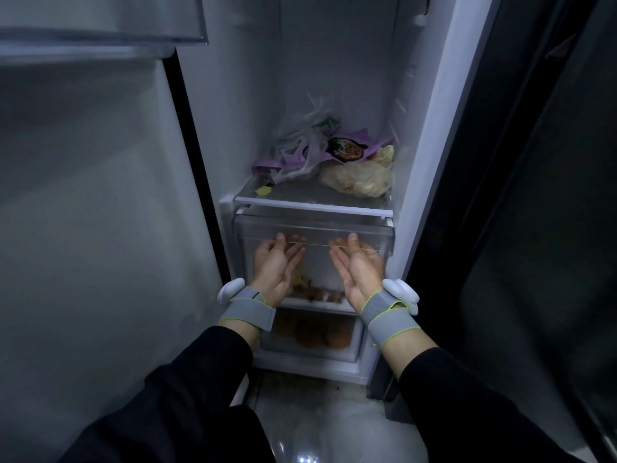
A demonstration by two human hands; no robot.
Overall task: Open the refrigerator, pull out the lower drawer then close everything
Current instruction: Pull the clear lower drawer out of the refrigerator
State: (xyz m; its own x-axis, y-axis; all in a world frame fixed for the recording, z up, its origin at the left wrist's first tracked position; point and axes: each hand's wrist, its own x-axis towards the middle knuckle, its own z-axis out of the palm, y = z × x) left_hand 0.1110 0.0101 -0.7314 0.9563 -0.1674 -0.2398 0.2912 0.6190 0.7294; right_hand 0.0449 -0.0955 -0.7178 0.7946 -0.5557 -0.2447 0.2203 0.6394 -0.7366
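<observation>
Fridge door (83, 195) open. L hand (275, 265) & R hand (359, 269) palm-up, fingers (295, 243) curled under front lip of clear plastic drawer (314, 228), thumbs on top of lip; loose hook grip. Above fingertips: glass shelf (310, 200) w/ crinkled bags (300, 145). Below wrists: 2nd drawer (310, 335), shut, orange round items inside. Grey wristbands (245, 310).
</observation>
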